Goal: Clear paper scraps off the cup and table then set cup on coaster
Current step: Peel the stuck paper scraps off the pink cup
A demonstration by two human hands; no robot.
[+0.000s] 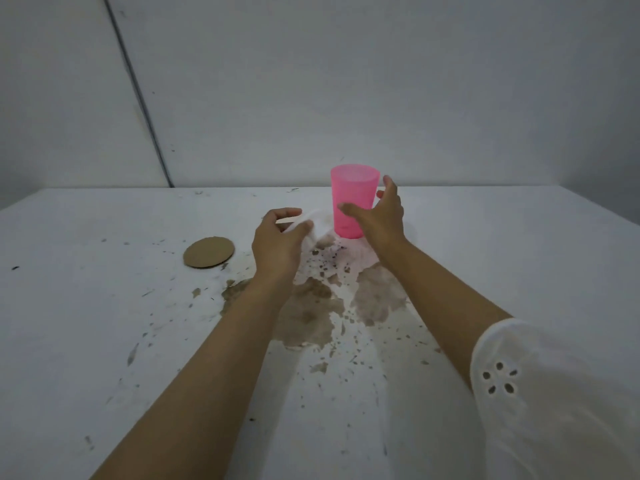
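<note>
Left hand (277, 244) gripped white paper scraps (317, 225). Right hand (382, 214) spread open, w/ fingers round upright pink plastic cup (353, 202), not yet on round cardboard coaster (209, 252), well apart to its left.

Her left hand (277, 237) pinches a white paper scrap (317, 226). Her right hand (381, 216), fingers spread, reaches around the upright pink cup (349, 199). A cardboard coaster (209, 252) lies apart on the stained table (104, 323).

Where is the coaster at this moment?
In the head view, the round cardboard coaster lies flat on the table, left of the left hand and apart from the pink cup.
</note>
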